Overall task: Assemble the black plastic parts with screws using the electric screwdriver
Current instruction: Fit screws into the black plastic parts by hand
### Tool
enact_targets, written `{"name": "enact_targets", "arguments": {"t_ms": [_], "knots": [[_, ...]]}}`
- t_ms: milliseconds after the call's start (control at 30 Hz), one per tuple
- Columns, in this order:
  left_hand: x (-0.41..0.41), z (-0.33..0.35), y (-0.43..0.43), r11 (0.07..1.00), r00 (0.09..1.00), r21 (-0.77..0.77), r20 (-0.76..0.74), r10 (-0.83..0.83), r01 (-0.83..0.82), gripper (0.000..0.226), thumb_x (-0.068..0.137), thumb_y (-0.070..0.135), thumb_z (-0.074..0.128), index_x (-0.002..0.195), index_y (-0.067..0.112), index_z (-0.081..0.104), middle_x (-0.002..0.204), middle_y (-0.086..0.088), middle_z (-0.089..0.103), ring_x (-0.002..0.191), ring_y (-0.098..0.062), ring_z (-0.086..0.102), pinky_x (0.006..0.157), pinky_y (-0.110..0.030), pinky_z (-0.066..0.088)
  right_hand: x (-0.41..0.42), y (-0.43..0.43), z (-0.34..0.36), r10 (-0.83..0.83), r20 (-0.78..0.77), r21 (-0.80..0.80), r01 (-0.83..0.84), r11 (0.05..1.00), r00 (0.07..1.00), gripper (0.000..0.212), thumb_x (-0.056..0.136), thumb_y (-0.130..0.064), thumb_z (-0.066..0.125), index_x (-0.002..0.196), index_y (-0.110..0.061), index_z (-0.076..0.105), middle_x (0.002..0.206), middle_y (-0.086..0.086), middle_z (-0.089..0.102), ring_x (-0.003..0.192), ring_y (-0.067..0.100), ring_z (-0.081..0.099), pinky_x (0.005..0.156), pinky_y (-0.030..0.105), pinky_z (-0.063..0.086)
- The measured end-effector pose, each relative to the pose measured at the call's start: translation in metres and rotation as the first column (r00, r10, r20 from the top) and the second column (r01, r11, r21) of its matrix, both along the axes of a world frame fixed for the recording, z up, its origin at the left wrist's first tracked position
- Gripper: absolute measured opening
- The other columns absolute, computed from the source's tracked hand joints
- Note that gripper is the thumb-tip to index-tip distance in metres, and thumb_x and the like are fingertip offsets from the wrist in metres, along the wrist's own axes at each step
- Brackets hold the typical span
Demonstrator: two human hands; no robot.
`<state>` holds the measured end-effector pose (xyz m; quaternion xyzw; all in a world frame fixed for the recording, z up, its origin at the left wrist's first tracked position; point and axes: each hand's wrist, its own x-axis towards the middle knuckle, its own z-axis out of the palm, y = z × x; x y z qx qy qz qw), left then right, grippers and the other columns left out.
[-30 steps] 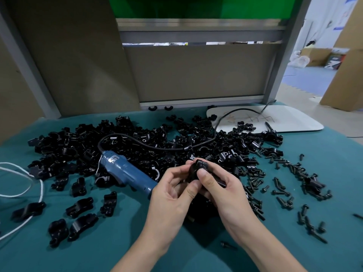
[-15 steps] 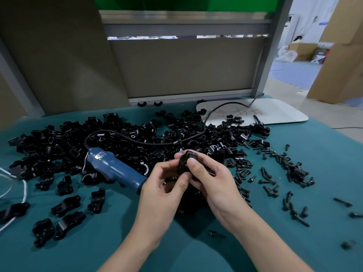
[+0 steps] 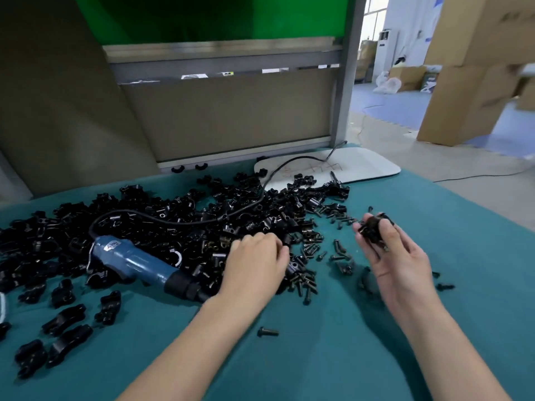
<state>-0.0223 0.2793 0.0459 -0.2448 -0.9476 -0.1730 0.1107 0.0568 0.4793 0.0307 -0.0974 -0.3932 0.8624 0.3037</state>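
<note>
My right hand [image 3: 396, 256] holds a black plastic part [image 3: 375, 230] up above the teal cloth, fingers curled round it. My left hand [image 3: 254, 261] lies palm down on the near edge of the big pile of black plastic parts [image 3: 162, 227], beside a heap of black screws [image 3: 305, 282]; its fingertips are hidden among the pieces. The blue electric screwdriver [image 3: 139, 261] lies on the pile just left of my left hand, tip toward me. One screw [image 3: 267, 332] lies alone between my forearms.
Several joined black parts [image 3: 66, 316] lie at the near left. More screws [image 3: 338, 253] are scattered between my hands. The screwdriver's black cable [image 3: 179, 221] runs back over a white board [image 3: 367, 169]. A grey partition stands behind; cardboard boxes stand far right.
My hands have come apart: the right one carried the black part off to the right, the left one dropped onto the pile by the screws. The view swung to the right.
</note>
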Motion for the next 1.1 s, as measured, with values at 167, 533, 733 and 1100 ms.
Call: {"name": "enact_targets", "arguments": {"t_ms": [167,533,733,1100], "knots": [[-0.005,0.003,0.052,0.953,0.999,-0.298,-0.030,0.045,-0.052,0.040,0.102,0.052,0.046,0.100,0.016,0.063,0.112,-0.008,0.062,0.112,-0.029,0.053,0.096,-0.041,0.037,-0.008,-0.002,-0.005,0.018,0.024,-0.002,-0.018,1.000,1.000,0.023,0.100,-0.012,0.060,0.116,0.003,0.066,0.114,0.013,0.077,0.103,0.028,0.075,0.081,0.025,0.061],[0.010,0.004,0.018,0.884,0.979,0.463,0.147,-0.145,0.061,0.007,0.099,0.031,0.061,0.093,0.032,0.065,0.092,0.018,0.070,0.087,0.002,0.065,0.082,-0.026,0.056,-0.011,-0.018,-0.011,0.118,0.098,0.181,-0.134,0.974,0.988,0.029,0.085,-0.030,0.072,0.108,-0.014,0.077,0.112,0.009,0.077,0.108,0.029,0.073,0.085,0.030,0.061],[0.031,-0.012,-0.045,0.542,0.957,0.835,0.223,-0.187,-0.089,0.013,0.097,0.033,0.063,0.086,0.039,0.067,0.082,0.003,0.074,0.072,-0.017,0.070,0.063,-0.028,0.057,-0.008,-0.052,-0.012,0.303,0.179,0.433,-0.352,0.830,0.936,0.023,0.088,-0.034,0.072,0.110,-0.033,0.078,0.116,0.001,0.076,0.109,0.021,0.073,0.088,0.030,0.061],[0.041,-0.032,-0.050,0.863,0.991,0.493,-0.115,-0.064,0.112,0.031,0.106,0.037,0.041,0.135,0.045,0.045,0.096,0.033,0.050,0.103,0.009,0.046,0.085,-0.017,0.041,-0.002,-0.075,-0.009,0.278,0.296,0.686,-0.406,0.604,0.914,0.023,0.085,-0.041,0.069,0.108,-0.047,0.072,0.103,-0.009,0.078,0.090,0.015,0.077,0.084,0.020,0.058]]}}
